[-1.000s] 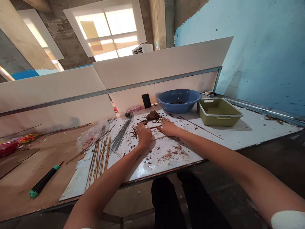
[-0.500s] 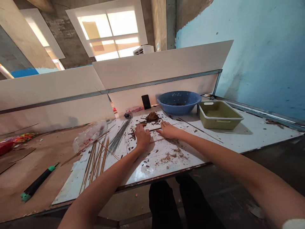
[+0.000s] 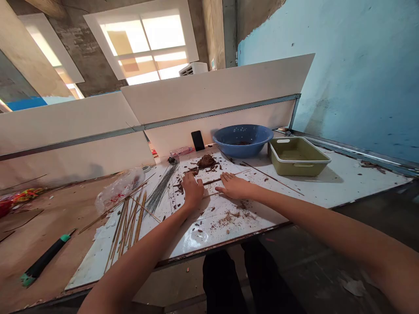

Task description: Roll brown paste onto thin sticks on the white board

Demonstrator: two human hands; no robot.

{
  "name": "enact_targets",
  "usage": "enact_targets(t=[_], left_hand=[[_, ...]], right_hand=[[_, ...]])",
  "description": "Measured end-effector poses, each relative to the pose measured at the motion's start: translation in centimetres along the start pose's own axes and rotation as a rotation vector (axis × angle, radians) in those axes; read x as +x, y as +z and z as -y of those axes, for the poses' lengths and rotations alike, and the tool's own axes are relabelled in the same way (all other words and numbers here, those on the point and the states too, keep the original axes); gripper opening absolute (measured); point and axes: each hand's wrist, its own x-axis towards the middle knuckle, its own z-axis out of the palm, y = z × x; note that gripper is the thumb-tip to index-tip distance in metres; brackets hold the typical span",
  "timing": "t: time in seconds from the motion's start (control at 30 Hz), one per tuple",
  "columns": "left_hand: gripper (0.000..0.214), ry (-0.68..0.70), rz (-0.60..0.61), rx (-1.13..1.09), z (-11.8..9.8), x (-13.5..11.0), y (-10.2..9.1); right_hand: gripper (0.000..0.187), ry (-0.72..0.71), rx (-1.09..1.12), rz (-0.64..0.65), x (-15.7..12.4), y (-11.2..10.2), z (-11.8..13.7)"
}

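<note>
Both my hands lie palm down on the white board (image 3: 294, 196). My left hand (image 3: 192, 190) and my right hand (image 3: 233, 185) press flat, fingers stretched out, on a thin stick (image 3: 212, 180) coated in brown paste, which runs between and under them. A lump of brown paste (image 3: 206, 161) sits just beyond the hands. Brown crumbs (image 3: 232, 215) are scattered on the board in front of them.
A bundle of thin grey sticks (image 3: 160, 187) and several brown sticks (image 3: 129, 220) lie to the left, beside a clear plastic bag (image 3: 118, 188). At the back stand a blue bowl (image 3: 242, 139), a green tray (image 3: 296, 156) and a black phone (image 3: 197, 140). A green-tipped black tool (image 3: 42, 261) lies far left.
My hands have slid slightly toward me along the stick, staying flat on it. The view has shifted a little to the right.
</note>
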Motion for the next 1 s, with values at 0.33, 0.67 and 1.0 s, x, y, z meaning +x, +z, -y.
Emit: enact_targets(t=[0.33,0.67,1.0], left_hand=[[0.031,-0.007,-0.001,0.001,0.1,0.0,0.2],[0.029,-0.008,0.016,-0.023,0.2,-0.1,0.1],[0.029,-0.002,0.012,0.029,0.1,0.0,0.2]], right_hand=[[0.108,0.084,0.039,-0.013,0.8,-0.5,0.9],[0.093,0.05,0.015,0.014,0.8,-1.2,0.3],[0.106,0.053,0.027,-0.019,-0.9,-0.1,0.9]])
